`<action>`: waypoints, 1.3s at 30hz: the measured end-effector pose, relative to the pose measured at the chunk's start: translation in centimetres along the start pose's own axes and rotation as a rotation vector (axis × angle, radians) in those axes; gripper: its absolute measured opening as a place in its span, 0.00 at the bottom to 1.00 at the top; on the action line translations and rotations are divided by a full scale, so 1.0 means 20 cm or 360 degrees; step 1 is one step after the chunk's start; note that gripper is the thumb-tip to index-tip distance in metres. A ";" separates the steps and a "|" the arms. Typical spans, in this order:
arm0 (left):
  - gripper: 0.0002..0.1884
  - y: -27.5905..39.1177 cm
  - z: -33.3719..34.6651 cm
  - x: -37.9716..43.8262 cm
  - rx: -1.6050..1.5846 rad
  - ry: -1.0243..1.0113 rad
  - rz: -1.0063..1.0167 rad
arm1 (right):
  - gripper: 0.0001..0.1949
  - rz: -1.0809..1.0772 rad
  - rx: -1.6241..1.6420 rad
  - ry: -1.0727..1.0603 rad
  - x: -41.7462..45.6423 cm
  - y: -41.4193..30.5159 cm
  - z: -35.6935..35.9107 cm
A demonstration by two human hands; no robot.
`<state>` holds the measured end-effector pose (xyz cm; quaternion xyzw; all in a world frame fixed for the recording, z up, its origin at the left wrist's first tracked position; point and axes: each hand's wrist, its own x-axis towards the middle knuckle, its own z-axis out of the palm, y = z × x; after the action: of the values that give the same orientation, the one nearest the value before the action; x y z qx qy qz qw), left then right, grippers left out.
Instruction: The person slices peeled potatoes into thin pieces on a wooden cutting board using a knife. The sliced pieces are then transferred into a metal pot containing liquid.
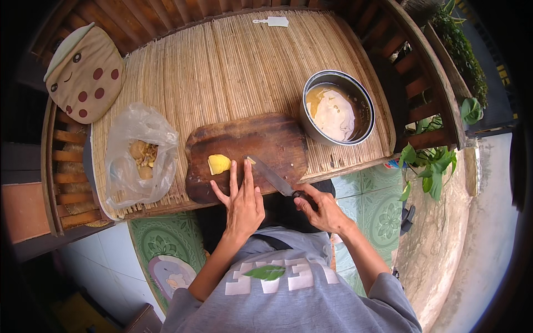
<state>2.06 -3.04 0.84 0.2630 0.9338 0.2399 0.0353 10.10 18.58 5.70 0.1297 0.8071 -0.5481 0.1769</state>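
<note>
A worn wooden cutting board (266, 133) lies at the near edge of a mat-covered bench. On its left part sits a yellow piece of peeled vegetable, perhaps potato (219, 164). My left hand (245, 204) reaches over the board's near edge with fingers spread, its fingertips between the yellow piece and the knife tip. A small pale sliver (251, 160) lies by the fingertips and the blade. My right hand (318, 208) grips the dark handle of a kitchen knife (272, 177), whose blade points up and left across the board. Whether my left fingers press on anything is unclear.
Right of the board stands a metal pot (337, 107) holding cloudy liquid. An open clear plastic bag (141, 156) with brown pieces and peelings lies to the left. A round cushion (87, 75) rests at the back left, a white peeler-like utensil (271, 21) at the back. Wooden rails (424, 79) border the bench.
</note>
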 end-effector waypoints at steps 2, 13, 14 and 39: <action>0.36 0.00 0.01 -0.01 -0.0017 -0.0019 -0.0014 | 0.18 0.0095 0.0102 -0.0045 -0.01 0.01 0.02; 0.43 0.28 -0.08 0.38 0.0195 0.0203 0.0419 | 0.16 0.0104 -0.0109 0.0465 -0.22 -0.30 -0.36; 0.43 0.33 -0.06 0.45 0.0174 0.0229 0.0493 | 0.16 0.0027 -0.0205 0.0560 -0.24 -0.32 -0.42; 0.17 -0.20 -0.58 0.50 0.0181 -0.0033 0.0091 | 0.16 0.0048 -0.0963 0.1008 -0.11 -0.31 -0.71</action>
<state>-10.73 -5.90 9.78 0.2936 0.9376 0.1847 0.0232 7.62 29.53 16.68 0.2455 0.9438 -0.2175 -0.0412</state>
